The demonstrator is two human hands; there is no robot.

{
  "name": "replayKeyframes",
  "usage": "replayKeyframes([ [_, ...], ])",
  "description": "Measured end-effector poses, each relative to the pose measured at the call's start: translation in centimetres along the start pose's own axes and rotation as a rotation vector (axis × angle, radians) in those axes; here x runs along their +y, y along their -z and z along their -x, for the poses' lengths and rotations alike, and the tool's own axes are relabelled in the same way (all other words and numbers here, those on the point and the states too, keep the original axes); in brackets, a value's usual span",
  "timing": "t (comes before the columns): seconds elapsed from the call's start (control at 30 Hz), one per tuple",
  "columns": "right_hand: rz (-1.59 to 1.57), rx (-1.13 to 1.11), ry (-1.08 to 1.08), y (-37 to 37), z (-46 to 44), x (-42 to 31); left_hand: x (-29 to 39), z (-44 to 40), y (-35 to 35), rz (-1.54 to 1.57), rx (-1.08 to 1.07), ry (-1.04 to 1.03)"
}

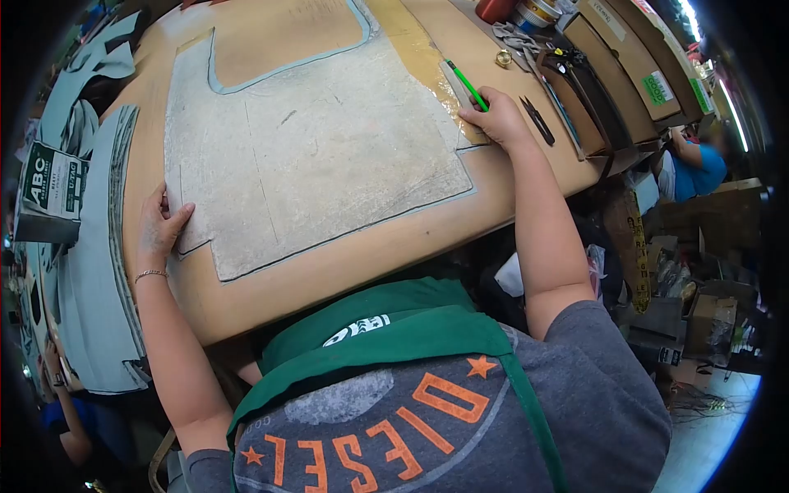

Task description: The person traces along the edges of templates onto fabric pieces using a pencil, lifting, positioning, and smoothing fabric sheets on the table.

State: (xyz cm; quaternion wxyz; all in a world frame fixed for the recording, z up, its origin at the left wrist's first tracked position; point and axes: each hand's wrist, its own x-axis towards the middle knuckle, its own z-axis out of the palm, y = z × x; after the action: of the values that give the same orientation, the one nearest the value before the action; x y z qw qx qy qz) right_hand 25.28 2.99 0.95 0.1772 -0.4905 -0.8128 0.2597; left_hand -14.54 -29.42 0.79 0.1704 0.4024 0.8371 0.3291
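A large worn grey-beige pattern piece (320, 156) with a U-shaped cutout lies flat on the tabletop. Yellowish tape (411, 49) covers its right side. Pale blue material (215, 82) shows along the cutout and the lower edge. My left hand (164, 223) grips the pattern's left edge, thumb on top and fingers partly hidden. At the right edge, my right hand (497, 119) is closed around a bright green pencil (465, 82), which points up and left. Its fingertips also touch the pattern there.
Black thread snips (537, 122) lie right of my right hand, near cardboard boxes (620, 62) and a tape roll (538, 12). Stacked pale blue-grey fabric (94, 287) and an ABC box (51, 193) stand left. A person in a blue shirt (703, 168) is at the right.
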Motion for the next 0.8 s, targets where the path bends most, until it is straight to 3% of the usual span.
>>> replayKeyframes([
  [0.3,0.004,0.048,0.051,-0.6,-0.1,0.8,-0.8,-0.3,-0.2,-0.145,0.076,-0.024],
  [0.4,0.046,0.056,0.092,-0.4,-0.2,0.7,0.9,-0.2,0.3,-0.21,0.002,-0.066],
  [0.43,0.054,0.064,0.106,-0.3,0.0,0.8,-0.2,-0.3,-0.1,-0.293,0.125,-0.213],
  [0.5,0.037,0.073,0.134,-0.3,0.0,0.8,-2.1,-1.0,-0.5,-0.308,0.21,-0.315],
  [0.6,0.074,0.033,0.121,0.1,0.1,0.2,0.7,-0.2,0.2,-0.273,0.072,-0.148],
  [0.77,0.088,0.019,0.135,-0.2,-0.8,1.8,1.3,-0.1,0.1,-0.366,0.0,0.09],
  [0.8,0.09,0.006,0.126,-0.1,-0.7,1.5,1.3,0.4,-0.1,-0.338,0.066,0.07],
])
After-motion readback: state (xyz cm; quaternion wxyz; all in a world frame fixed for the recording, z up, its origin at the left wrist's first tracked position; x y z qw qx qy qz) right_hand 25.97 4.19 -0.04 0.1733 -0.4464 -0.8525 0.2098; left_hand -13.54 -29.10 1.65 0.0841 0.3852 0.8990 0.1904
